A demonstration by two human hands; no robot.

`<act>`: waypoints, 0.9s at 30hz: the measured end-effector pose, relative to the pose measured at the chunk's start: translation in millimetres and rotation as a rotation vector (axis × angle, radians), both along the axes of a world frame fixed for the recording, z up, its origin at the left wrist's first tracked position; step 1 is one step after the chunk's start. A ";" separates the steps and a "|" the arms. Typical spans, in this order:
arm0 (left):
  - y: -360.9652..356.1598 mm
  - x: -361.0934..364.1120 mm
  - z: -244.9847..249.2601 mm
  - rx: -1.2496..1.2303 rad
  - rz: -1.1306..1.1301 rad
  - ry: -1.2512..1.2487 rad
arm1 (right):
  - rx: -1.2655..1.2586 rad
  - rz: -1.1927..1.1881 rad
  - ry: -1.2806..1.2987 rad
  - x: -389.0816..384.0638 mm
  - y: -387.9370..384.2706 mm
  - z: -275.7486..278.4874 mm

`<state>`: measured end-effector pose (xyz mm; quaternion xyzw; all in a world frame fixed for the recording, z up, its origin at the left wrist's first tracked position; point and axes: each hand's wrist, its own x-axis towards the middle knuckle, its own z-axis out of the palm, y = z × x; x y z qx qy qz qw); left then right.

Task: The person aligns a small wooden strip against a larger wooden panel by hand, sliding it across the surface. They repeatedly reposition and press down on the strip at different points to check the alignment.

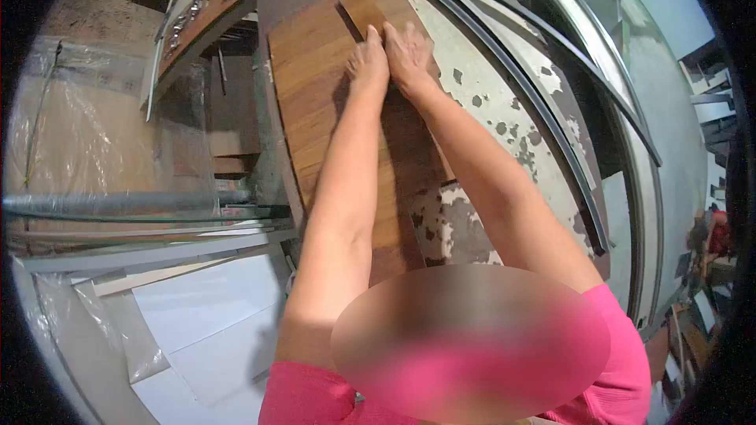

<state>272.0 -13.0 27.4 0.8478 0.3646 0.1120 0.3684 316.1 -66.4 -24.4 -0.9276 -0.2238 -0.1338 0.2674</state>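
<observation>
Wooden planks (311,83) lie side by side on a long worktable with a peeling pale surface (504,122). Both my arms reach forward over them. My left hand (368,63) rests at a brown plank (364,12) near the far end, its fingers bent and close together. My right hand (409,51) is right beside it, at the plank's right side, thumb near the left thumb. A narrow dark gap shows along the plank's left edge. Whether the fingers grip the plank or only press on it cannot be made out.
Long dark metal strips (516,79) run along the table's right side. White panels (209,330) lie at the lower left, below several long bars (157,244). Plastic-wrapped boards (102,118) are at the left. A board with metal fittings (201,20) stands at the upper left.
</observation>
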 end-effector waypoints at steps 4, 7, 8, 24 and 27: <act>45.9 52.4 -17.2 0.238 -0.097 -0.006 | 0.076 -0.006 -0.113 53.9 44.3 -5.3; 59.4 71.4 -15.4 0.266 -0.114 0.045 | 0.026 0.044 0.000 70.4 56.6 4.3; 74.2 80.9 -37.2 0.214 -0.056 -0.071 | 0.021 0.043 0.009 72.5 64.1 -1.0; 38.8 16.4 -52.3 -0.482 -0.290 -0.143 | -0.074 -0.090 -0.259 -17.1 -4.9 5.0; -4.8 -33.1 -41.3 -0.303 -0.163 -0.085 | -0.047 -0.046 -0.145 -54.6 -34.6 1.4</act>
